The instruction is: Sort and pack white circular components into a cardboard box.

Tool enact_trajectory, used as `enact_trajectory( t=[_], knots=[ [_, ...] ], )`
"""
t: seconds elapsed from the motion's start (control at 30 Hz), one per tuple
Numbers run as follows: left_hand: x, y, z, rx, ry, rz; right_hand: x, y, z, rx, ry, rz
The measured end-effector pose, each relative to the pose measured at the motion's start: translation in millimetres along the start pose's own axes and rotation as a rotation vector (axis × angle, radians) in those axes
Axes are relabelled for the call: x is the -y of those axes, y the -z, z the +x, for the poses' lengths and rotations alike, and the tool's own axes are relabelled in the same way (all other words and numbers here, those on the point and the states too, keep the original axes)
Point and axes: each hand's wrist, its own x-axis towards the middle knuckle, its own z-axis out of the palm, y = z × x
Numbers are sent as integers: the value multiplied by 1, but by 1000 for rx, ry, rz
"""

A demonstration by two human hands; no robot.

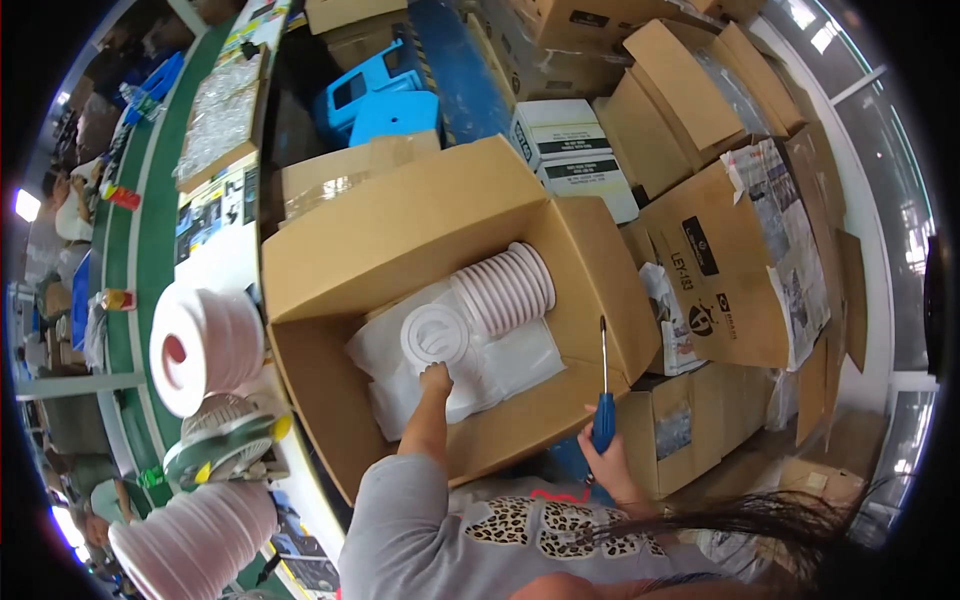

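My left hand (436, 378) reaches down into a large open cardboard box (390, 235), its fingers closed at the near edge of a white ring-shaped disc (434, 336). To the right of that disc, a stack of white ribbed discs (505, 288) lies on its side in the box. Translucent white plastic sheeting (525, 362) spreads beneath them. Outside the box's right front corner, my right hand (606, 462) grips a screwdriver (604, 415) by its blue handle, the metal shaft pointing up and away from me.
Left of the box, a long table carries big stacks of white discs (205, 540) and a green-and-white fan (225, 445). Behind stand blue plastic parts (395, 115) and white cartons (575, 150). More open cardboard boxes (735, 270) crowd the right side. Other people (75, 210) sit at far left.
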Motion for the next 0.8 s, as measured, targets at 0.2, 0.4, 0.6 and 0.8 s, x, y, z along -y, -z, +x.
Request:
enact_trajectory(
  t=[0.2, 0.4, 0.6, 0.8],
  knots=[
    [1, -30, 53, -150, 28, 164, -25, 16, 7, 110, -81, -108],
    [4, -33, 59, -209, -3, 303, -34, 19, 25, 53, -59, -34],
    [15, 21, 27, -17, -102, -205, 9, 2, 35, 227, 70, -84],
    [8, 174, -37, 353, -224, -1692, 57, -27, 42, 299, 151, -15]
  ],
)
